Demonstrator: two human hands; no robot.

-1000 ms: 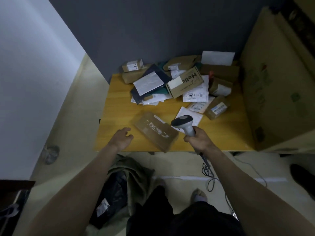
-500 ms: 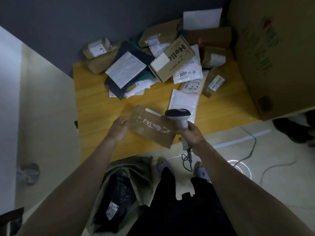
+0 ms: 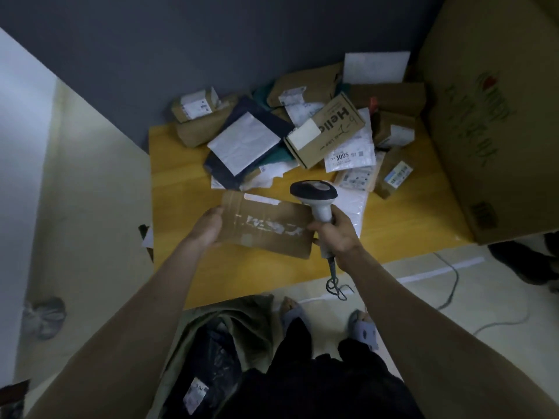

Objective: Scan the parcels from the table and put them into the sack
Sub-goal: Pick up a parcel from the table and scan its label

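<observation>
A flat brown cardboard parcel [image 3: 266, 226] with white tape marks is lifted over the yellow table [image 3: 178, 182]. My left hand [image 3: 207, 226] grips its left edge. My right hand [image 3: 338, 234] holds a white handheld scanner [image 3: 316, 196] by its handle; the dark scanner head sits just above the parcel's right end. A pile of parcels [image 3: 305, 134] lies at the back of the table: brown boxes, white mailers, a dark bag. On the floor below the table edge stands an olive sack [image 3: 211, 331], open, with a dark labelled bag inside.
A large cardboard box [image 3: 490, 122] stands on the table's right side. The scanner's cable [image 3: 335, 285] hangs down to the floor by my feet. A grey wall runs behind the table. A small grey bundle [image 3: 45, 316] lies on the floor at left.
My left hand reached the brown parcel, took its left edge and raised it off the table. The scanner head moved up over the parcel's right end.
</observation>
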